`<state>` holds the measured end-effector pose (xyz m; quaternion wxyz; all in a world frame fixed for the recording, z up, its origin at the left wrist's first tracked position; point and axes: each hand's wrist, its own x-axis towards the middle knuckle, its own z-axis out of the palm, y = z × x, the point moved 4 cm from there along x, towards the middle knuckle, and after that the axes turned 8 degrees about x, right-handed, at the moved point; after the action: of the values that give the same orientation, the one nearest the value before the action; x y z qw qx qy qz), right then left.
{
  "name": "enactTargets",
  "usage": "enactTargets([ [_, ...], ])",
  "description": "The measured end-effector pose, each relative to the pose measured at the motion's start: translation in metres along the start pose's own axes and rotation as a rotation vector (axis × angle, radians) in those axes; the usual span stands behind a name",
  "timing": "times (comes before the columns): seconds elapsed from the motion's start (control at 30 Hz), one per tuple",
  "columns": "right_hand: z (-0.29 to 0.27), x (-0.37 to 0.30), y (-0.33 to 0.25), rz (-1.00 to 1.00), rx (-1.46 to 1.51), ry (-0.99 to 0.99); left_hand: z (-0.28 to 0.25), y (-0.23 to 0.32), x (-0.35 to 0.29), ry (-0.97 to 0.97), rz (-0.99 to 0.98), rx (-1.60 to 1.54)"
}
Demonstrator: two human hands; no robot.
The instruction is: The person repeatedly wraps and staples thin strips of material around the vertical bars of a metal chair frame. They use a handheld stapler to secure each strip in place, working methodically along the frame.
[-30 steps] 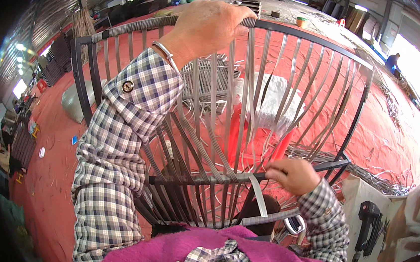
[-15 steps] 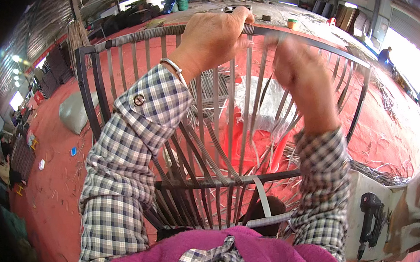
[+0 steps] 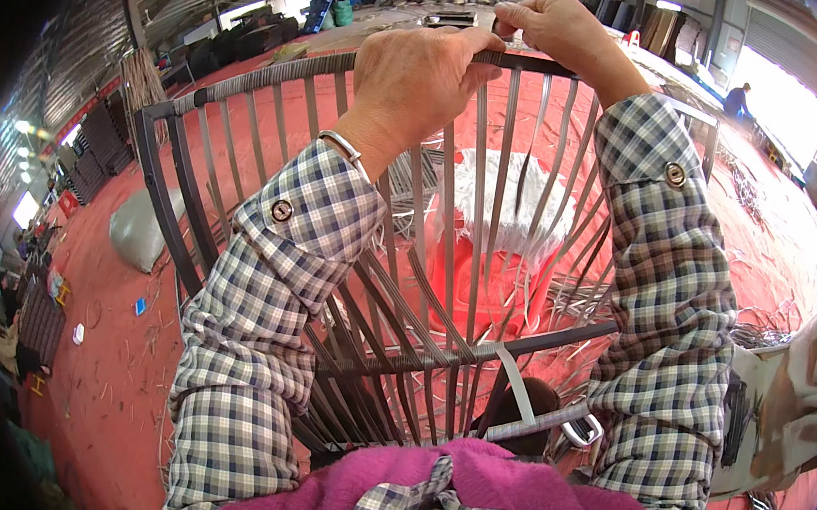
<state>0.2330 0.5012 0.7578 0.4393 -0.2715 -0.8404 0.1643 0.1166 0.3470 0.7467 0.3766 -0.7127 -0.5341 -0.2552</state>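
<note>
Curved dark metal chair frame [image 3: 240, 182], standing upright directly in front of the person on a red floor [image 3: 117, 366], its top rail [image 3: 279, 74] arching across the upper part of the view. The left part of the rail is wrapped in grey-brown weave; flat grey strips [image 3: 478, 213] run down from the rail, converge and cross at a lower crossbar [image 3: 537, 339], forming an open, basket-like shell. Nothing lies inside the shell; the red floor and a pale heap of loose strips [image 3: 520, 202] show through the gaps behind it.

Left hand [image 3: 415, 71]: clenched over the top rail near its middle, fingers [image 3: 471, 45] curled over the far side, a metal bangle [image 3: 345, 147] at the wrist. Right hand [image 3: 555, 25]: just beside the left, at the rail's highest point, fingers closed in a pinch on the rail or on a strip end there; which of the two cannot be told. Both sleeves are checked; a magenta garment [image 3: 504, 497] fills the lower edge.

A loose pale strip [image 3: 518, 391] hangs from the crossbar toward a metal tool with a ring end [image 3: 588, 428] lying low beside the right forearm.

Surroundings: the frame's left upright [image 3: 157, 184] borders open red floor scattered with offcuts and a grey sack [image 3: 139, 227]. At the right edge, another person's pale sleeve [image 3: 805, 387] comes close to the frame. Stacked dark frames [image 3: 98, 136] stand far left; a distant figure [image 3: 736, 97] stands by the bright doorway.
</note>
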Motion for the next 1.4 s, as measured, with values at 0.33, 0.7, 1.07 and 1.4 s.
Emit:
enactTargets([
  [0.33, 0.031, -0.143, -0.042, 0.044, 0.52, 0.014, 0.005, 0.004, 0.002, -0.096, 0.055, 0.113],
  [0.7, 0.099, -0.116, -0.013, -0.045, 0.542, 0.321, 0.013, -0.004, 0.002, -0.183, 0.048, 0.148],
  [1.07, 0.012, -0.14, -0.063, 0.02, 0.694, 0.249, 0.011, 0.003, -0.007, -0.028, 0.09, 0.141],
  [1.4, 0.006, -0.131, -0.071, 0.013, 0.813, 0.339, 0.004, 0.017, -0.009, 0.033, 0.117, 0.187],
])
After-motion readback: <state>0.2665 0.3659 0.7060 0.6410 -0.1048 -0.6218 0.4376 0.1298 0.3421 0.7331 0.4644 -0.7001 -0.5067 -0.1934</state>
